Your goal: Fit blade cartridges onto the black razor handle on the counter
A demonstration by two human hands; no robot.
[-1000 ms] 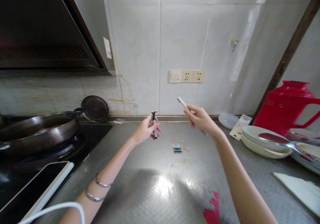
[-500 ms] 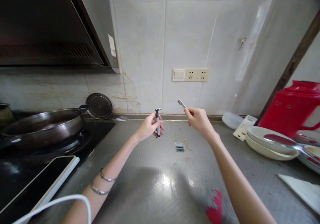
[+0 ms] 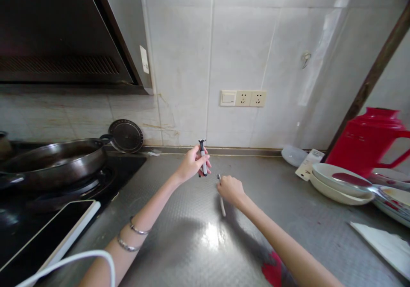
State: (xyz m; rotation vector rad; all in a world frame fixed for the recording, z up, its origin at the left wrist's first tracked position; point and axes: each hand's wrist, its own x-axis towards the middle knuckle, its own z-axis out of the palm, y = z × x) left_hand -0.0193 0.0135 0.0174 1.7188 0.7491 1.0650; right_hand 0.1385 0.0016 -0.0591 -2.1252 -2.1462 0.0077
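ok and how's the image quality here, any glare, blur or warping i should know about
Head view: bright glare on the metal counter below the hands, a softer shine on the wall tiles at upper right, dark shadow under the right forearm, wide-angle stretch toward the edges, fine detail slightly soft.

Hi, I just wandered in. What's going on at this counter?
A person has something in each of their two bare hands. The left hand holds a small razor-like tool upright, its head at the top. The right hand grips a slim white-handled stick, low over the metal counter. A large pan sits on the stove to the left, and stacked dishes and a red jug stand to the right.
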